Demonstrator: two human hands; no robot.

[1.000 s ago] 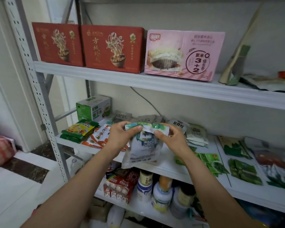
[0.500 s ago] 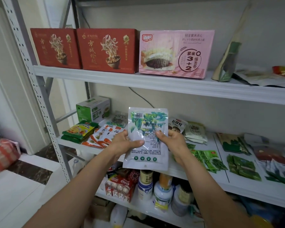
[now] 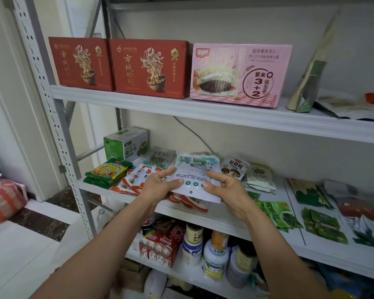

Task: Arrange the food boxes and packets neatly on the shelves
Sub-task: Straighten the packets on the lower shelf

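- The middle shelf (image 3: 324, 253) is where this step ends. We judge the best spot to be the gap in the far row between the grey packet (image 3: 162, 157) on the left and the mushroom packet (image 3: 233, 169) on the right.
- The orange packets (image 3: 134, 180) fan out loosely at the near edge, and some lie right under the load. We should lift clear of them instead of dragging across, or the fan will scatter further.
- The white packet (image 3: 198, 175) hangs over the middle shelf, tilted almost flat, with its printed back up and its top edge pointing to the far wall. We cannot tell whether it touches the packets beneath it.
- To set it down well, we slide it far end first, square its edges with its neighbours, and let go only once it lies flat.
- The left hand (image 3: 160, 186) pinches the packet's near left corner, thumb on top and forefinger stretched along the left edge. The other fingers are hidden below.
- The right hand (image 3: 227, 190) mirrors it at the near right corner, thumb pressed on top and forefinger laid along the right side.
- Both forearms reach up and forward from the near side, with wrists about level, so the load is evenly shared.
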